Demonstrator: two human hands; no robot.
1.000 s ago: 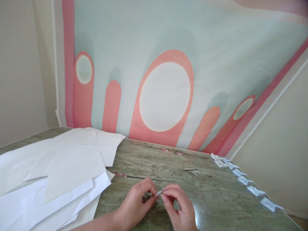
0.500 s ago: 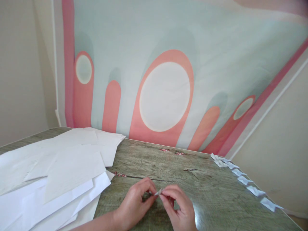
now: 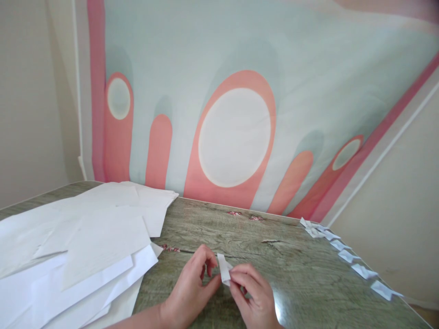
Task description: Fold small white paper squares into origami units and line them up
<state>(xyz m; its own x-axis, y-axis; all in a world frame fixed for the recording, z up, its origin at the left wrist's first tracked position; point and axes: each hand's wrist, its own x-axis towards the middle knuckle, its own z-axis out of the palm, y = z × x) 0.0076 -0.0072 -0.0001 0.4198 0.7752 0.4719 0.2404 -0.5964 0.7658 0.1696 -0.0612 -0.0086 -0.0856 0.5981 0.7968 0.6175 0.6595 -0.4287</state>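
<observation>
A small folded piece of white paper (image 3: 223, 268) stands above the table at the lower middle, its narrow strip turned toward me. My right hand (image 3: 252, 292) pinches its right side between thumb and fingertips. Just left of the paper, my left hand (image 3: 192, 285) has its index finger and thumb apart, with nothing between them. The left thumb tip comes close to the paper's lower left edge; whether it touches, I cannot tell.
Loose white sheets (image 3: 106, 242) lie in a spread pile on the left of the wood-grain table (image 3: 291, 274). Several small folded papers (image 3: 364, 272) line the right edge. A patterned backdrop (image 3: 236, 137) rises behind the table.
Both hands were pinching the folded paper between them. My left fingers have come off it and spread, and the paper has turned so its strip faces me in my right hand.
</observation>
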